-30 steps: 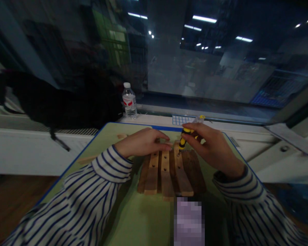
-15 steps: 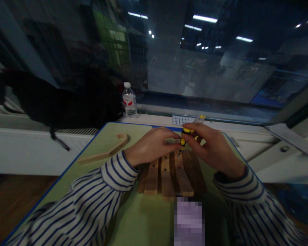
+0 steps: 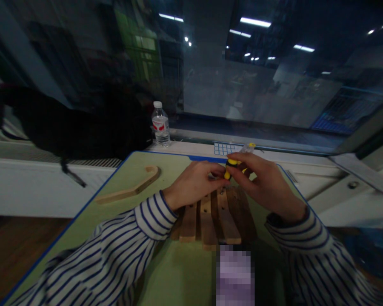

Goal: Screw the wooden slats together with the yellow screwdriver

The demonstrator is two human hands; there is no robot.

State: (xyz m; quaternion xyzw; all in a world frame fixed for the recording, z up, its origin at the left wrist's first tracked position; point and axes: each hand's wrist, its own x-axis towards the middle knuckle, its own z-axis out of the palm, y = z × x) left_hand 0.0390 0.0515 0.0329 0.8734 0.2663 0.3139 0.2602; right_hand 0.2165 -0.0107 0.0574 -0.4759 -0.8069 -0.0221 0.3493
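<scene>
A short yellow-and-black screwdriver [image 3: 231,163] stands tilted over a wooden piece made of several slats [image 3: 208,229] with dark holes. My right hand [image 3: 261,180] grips its handle from above between thumb and fingers. Lower down, my left hand [image 3: 196,180] closes thumb and fingers around the bottom of the screwdriver, hiding its shaft. Just below those fingers, a small metallic spot shows at a hole in the right slat [image 3: 228,225]. Under the slats lies a darker wooden board [image 3: 244,212].
On the green table [image 3: 166,272] a hooked wooden piece [image 3: 130,191] lies at the left. Behind, the sill carries a water bottle [image 3: 161,125], a blue-lined grid sheet [image 3: 225,148] and a clear, yellow-ended object [image 3: 249,147]. A black bag [image 3: 83,131] rests at the left.
My left hand has shifted slightly right, its fingers now covering the screwdriver's lower end and shaft, which showed before. My right hand has stayed nearly in place on the handle.
</scene>
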